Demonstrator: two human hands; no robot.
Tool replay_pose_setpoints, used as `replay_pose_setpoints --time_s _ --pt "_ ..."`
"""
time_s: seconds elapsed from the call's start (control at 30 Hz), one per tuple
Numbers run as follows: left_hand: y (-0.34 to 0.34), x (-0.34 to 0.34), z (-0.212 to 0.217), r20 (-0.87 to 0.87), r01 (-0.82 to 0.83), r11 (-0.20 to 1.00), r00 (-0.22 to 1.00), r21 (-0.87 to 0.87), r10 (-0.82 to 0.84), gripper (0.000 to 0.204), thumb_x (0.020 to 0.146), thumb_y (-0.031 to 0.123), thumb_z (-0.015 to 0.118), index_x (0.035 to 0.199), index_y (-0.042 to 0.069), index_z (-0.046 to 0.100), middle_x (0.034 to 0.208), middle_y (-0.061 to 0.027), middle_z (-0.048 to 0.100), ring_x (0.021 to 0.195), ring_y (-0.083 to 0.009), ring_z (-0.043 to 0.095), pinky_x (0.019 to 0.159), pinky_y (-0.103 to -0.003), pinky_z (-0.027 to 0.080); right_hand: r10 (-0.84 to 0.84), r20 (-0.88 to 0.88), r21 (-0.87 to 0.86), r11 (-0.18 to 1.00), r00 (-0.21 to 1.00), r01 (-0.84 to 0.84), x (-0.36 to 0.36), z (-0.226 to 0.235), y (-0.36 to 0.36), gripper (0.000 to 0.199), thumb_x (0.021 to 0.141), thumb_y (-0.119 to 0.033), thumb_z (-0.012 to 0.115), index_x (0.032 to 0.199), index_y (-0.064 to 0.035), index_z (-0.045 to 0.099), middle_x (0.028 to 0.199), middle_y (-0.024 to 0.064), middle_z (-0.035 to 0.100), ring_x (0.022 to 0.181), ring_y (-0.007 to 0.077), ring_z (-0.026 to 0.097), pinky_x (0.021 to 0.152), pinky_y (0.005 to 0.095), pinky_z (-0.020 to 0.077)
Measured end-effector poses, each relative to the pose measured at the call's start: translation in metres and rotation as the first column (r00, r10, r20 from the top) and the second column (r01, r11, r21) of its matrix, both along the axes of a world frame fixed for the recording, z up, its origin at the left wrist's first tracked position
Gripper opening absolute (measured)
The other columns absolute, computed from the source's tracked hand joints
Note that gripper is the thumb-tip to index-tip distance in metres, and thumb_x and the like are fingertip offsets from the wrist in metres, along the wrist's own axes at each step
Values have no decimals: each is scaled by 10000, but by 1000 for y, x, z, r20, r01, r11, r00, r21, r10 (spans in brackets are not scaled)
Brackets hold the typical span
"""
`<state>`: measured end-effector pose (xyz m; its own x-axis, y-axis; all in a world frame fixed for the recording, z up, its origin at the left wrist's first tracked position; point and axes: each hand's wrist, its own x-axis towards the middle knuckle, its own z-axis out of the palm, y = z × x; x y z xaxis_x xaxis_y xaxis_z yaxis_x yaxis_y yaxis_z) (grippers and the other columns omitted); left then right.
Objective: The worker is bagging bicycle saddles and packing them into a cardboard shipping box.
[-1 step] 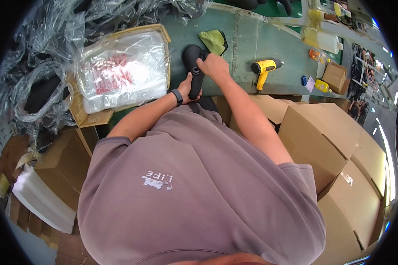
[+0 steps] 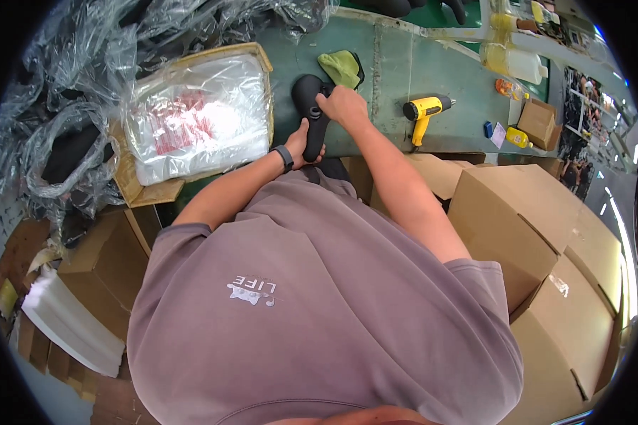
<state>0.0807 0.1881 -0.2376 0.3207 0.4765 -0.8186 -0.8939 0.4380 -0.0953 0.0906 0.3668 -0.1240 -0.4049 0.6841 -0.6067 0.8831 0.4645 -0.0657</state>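
My left hand [image 2: 297, 144] is wrapped around the narrow lower end of a smooth black piece [image 2: 306, 92], broad and rounded at its far end, with a small round hole-like detail midway along. A dark band sits on my left wrist. My right hand [image 2: 345, 106] is closed, its thumb side against the right edge of the black piece near the broad end; what its fingers pinch is hidden. Just beyond my right hand lies a green cloth [image 2: 341, 69] with a dark edge, on the green worktable [image 2: 390, 71].
A yellow and black heat gun [image 2: 425, 113] lies to the right. An open carton [image 2: 169, 193] with plastic-wrapped contents stands left, beside heaped clear plastic bags [image 2: 78, 64]. Cardboard boxes [image 2: 500, 234] crowd the near right. A yellow bottle [image 2: 519, 137] and small box [image 2: 539, 124] sit farther right.
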Motion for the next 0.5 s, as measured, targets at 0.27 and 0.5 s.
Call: replay_pose_setpoints --time_s 0.27,0.5 --pt "-36 -44 52 57 74 997 996 9 -74 701 1119 780 323 1165 133 587 797 -120 658 568 -194 616 441 -303 448 29 -233 -18 999 972 -34 59 -57 66 756 937 -743 645 1164 -47 835 1073 256 810 1040 455 778 919 537 609" --pt "-73 -71 161 -289 40 958 956 285 46 815 1140 767 224 1361 82 607 856 -69 629 609 -141 552 498 -285 431 -76 -605 20 994 793 111 138 -101 43 551 1041 -461 709 1386 -32 735 1155 249 795 1139 435 743 999 507 566"
